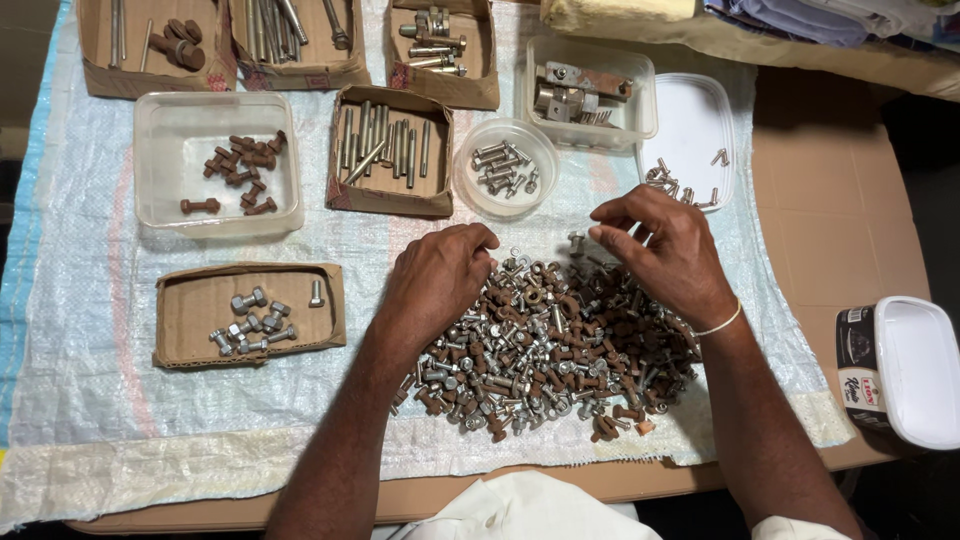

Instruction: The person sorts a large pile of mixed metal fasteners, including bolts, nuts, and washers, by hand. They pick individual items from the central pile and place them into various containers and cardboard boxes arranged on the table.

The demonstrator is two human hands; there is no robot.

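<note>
Head view: left hand (437, 275) curled loosely on the bolt pile (545, 345), right hand (665, 250) fingers spread, empty; best pluck single bolts from the pile's edge.

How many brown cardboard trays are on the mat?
5 brown cardboard trays: three along the top edge, one in the middle row holding long bolts, one at lower left holding short silver bolts. Others may lie out of frame.

A white rectangular tub (915, 370) with a black-and-red side label sits far right.
</note>
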